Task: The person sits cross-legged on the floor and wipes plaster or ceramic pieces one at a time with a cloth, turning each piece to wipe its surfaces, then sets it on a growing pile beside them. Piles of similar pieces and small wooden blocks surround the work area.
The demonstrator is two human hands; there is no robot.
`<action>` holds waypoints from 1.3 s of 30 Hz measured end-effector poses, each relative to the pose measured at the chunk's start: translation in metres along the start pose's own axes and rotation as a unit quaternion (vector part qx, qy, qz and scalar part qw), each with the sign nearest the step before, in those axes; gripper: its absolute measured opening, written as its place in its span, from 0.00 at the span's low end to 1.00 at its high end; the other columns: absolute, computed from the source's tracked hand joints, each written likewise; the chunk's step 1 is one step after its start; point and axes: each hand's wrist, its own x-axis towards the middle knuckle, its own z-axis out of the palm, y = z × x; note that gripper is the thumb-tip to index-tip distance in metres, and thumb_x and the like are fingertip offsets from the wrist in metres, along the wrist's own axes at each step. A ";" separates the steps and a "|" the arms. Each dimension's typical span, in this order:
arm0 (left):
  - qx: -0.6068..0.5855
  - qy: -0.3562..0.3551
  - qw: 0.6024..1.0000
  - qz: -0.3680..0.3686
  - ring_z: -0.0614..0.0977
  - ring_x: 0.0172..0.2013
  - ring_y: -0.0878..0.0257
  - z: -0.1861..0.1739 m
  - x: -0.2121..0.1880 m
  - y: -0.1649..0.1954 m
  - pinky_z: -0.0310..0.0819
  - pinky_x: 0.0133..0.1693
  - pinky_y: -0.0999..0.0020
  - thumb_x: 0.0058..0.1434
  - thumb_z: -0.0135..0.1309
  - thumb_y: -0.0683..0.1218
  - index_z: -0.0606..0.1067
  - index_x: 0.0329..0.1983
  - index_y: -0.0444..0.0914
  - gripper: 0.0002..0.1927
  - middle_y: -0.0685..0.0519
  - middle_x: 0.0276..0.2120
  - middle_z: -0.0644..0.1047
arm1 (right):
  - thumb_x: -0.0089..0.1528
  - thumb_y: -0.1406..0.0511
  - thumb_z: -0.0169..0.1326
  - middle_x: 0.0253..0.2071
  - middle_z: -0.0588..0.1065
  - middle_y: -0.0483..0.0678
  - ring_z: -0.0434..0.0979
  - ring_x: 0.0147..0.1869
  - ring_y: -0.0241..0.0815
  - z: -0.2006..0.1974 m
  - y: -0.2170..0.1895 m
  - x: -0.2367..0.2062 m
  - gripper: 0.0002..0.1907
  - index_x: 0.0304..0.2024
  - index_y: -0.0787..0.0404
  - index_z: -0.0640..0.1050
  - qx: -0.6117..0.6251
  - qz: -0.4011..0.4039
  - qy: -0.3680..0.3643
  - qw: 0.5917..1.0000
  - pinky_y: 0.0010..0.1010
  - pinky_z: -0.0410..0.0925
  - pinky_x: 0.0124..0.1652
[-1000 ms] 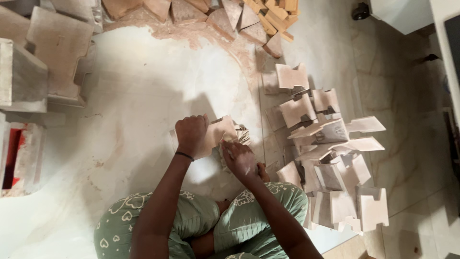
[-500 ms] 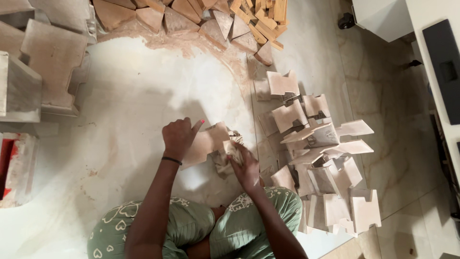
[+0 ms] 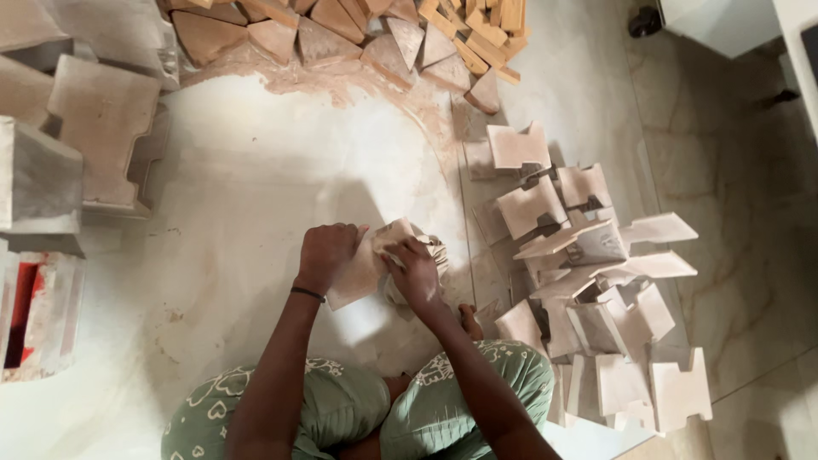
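I sit cross-legged on a dusty pale floor. My left hand (image 3: 328,254) grips the left edge of a flat, pale wooden piece (image 3: 362,271) held tilted above the floor. My right hand (image 3: 415,274) presses a folded, worn sheet, seemingly sandpaper (image 3: 432,252), against the piece's upper right edge. A dark band circles my left wrist. My green patterned trousers (image 3: 443,400) fill the bottom of the view.
A heap of notched pale wooden cut-outs (image 3: 596,281) lies on the floor to my right. Brown wedge-shaped wooden offcuts (image 3: 358,34) pile up at the top. Larger notched boards (image 3: 102,128) and a red-lined box (image 3: 34,315) sit at left.
My right hand has slid from the piece's lower right side up onto its upper edge. My left hand keeps its grip and the piece has tilted slightly.
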 end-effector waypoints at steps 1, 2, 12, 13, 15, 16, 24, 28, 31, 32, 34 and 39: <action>-0.005 -0.004 1.000 0.002 0.79 0.22 0.52 0.001 0.000 0.000 0.71 0.25 0.57 0.72 0.48 0.55 0.75 0.22 0.41 0.24 0.49 0.19 0.77 | 0.58 0.68 0.63 0.40 0.76 0.50 0.79 0.42 0.50 0.001 0.000 0.005 0.10 0.43 0.58 0.83 0.005 0.007 -0.005 1.000 0.40 0.72 0.39; -0.010 -0.006 1.000 0.002 0.79 0.22 0.52 0.001 0.000 0.000 0.71 0.25 0.57 0.72 0.47 0.55 0.75 0.22 0.40 0.24 0.49 0.20 0.77 | 0.58 0.69 0.62 0.40 0.76 0.50 0.79 0.42 0.50 0.003 0.001 0.009 0.10 0.43 0.59 0.83 0.014 0.013 -0.007 1.000 0.40 0.73 0.39; 0.011 -0.016 1.000 -0.006 0.79 0.21 0.52 0.013 0.000 -0.004 0.71 0.24 0.56 0.72 0.47 0.56 0.76 0.22 0.41 0.24 0.50 0.19 0.77 | 0.63 0.67 0.59 0.44 0.77 0.51 0.81 0.41 0.50 0.014 0.003 0.013 0.11 0.48 0.59 0.82 0.017 0.073 -0.031 0.997 0.39 0.74 0.38; 0.013 -0.011 1.000 -0.004 0.79 0.20 0.52 0.014 0.000 -0.004 0.70 0.24 0.56 0.71 0.48 0.56 0.76 0.22 0.41 0.23 0.50 0.19 0.77 | 0.64 0.67 0.59 0.44 0.77 0.51 0.82 0.41 0.50 0.015 0.003 0.013 0.10 0.49 0.59 0.81 0.010 0.072 -0.028 0.997 0.39 0.74 0.38; 0.023 0.000 1.000 -0.019 0.79 0.20 0.52 0.016 0.000 -0.004 0.70 0.23 0.56 0.71 0.48 0.57 0.75 0.20 0.42 0.24 0.50 0.19 0.77 | 0.62 0.68 0.59 0.48 0.77 0.53 0.80 0.46 0.53 0.017 0.003 0.012 0.16 0.52 0.62 0.80 0.032 0.037 -0.007 0.999 0.41 0.74 0.42; 0.031 0.002 0.999 -0.034 0.79 0.20 0.52 0.017 0.000 -0.003 0.70 0.23 0.57 0.71 0.48 0.57 0.75 0.19 0.42 0.25 0.50 0.18 0.77 | 0.61 0.68 0.59 0.50 0.77 0.54 0.80 0.48 0.55 0.017 0.003 0.010 0.18 0.54 0.63 0.79 0.043 0.022 0.003 0.999 0.42 0.74 0.44; 0.054 0.010 0.996 -0.065 0.77 0.18 0.52 0.023 -0.001 -0.004 0.68 0.21 0.57 0.72 0.48 0.57 0.74 0.17 0.43 0.27 0.50 0.16 0.75 | 0.61 0.69 0.61 0.55 0.77 0.52 0.78 0.57 0.52 0.009 0.002 0.000 0.13 0.49 0.62 0.81 0.017 -0.045 -0.005 0.999 0.39 0.74 0.50; 0.073 0.006 0.994 -0.082 0.77 0.17 0.53 0.022 -0.001 -0.004 0.67 0.20 0.58 0.72 0.47 0.58 0.74 0.17 0.44 0.27 0.50 0.16 0.75 | 0.62 0.72 0.58 0.52 0.78 0.51 0.79 0.56 0.51 0.007 0.000 0.001 0.13 0.49 0.63 0.81 0.019 -0.065 -0.004 0.998 0.38 0.75 0.51; 0.081 -0.006 0.991 -0.102 0.77 0.17 0.53 0.020 0.000 -0.002 0.67 0.20 0.59 0.72 0.47 0.58 0.75 0.17 0.43 0.28 0.50 0.16 0.75 | 0.62 0.74 0.57 0.51 0.79 0.52 0.80 0.53 0.51 0.006 -0.003 -0.003 0.13 0.49 0.65 0.80 -0.002 -0.068 -0.002 0.998 0.37 0.75 0.48; 0.080 -0.008 0.991 -0.107 0.77 0.17 0.53 0.019 0.001 -0.002 0.67 0.20 0.59 0.72 0.46 0.58 0.75 0.17 0.43 0.28 0.51 0.16 0.75 | 0.61 0.74 0.57 0.51 0.78 0.52 0.80 0.53 0.52 0.005 -0.004 -0.006 0.14 0.50 0.65 0.80 -0.012 -0.080 -0.001 0.997 0.37 0.75 0.48; 0.071 -0.024 0.991 -0.115 0.77 0.17 0.53 0.018 0.001 -0.001 0.67 0.20 0.59 0.73 0.46 0.58 0.75 0.17 0.43 0.28 0.50 0.16 0.75 | 0.60 0.76 0.55 0.51 0.78 0.53 0.80 0.53 0.52 0.001 -0.005 -0.014 0.16 0.51 0.66 0.80 -0.035 -0.103 0.000 0.994 0.37 0.75 0.49; 0.060 0.019 0.993 -0.105 0.78 0.18 0.53 0.015 0.000 0.000 0.67 0.21 0.58 0.72 0.47 0.57 0.76 0.17 0.44 0.27 0.50 0.16 0.76 | 0.59 0.75 0.56 0.50 0.79 0.51 0.79 0.51 0.52 -0.011 -0.007 -0.039 0.15 0.49 0.65 0.80 -0.028 -0.098 -0.006 0.995 0.39 0.74 0.49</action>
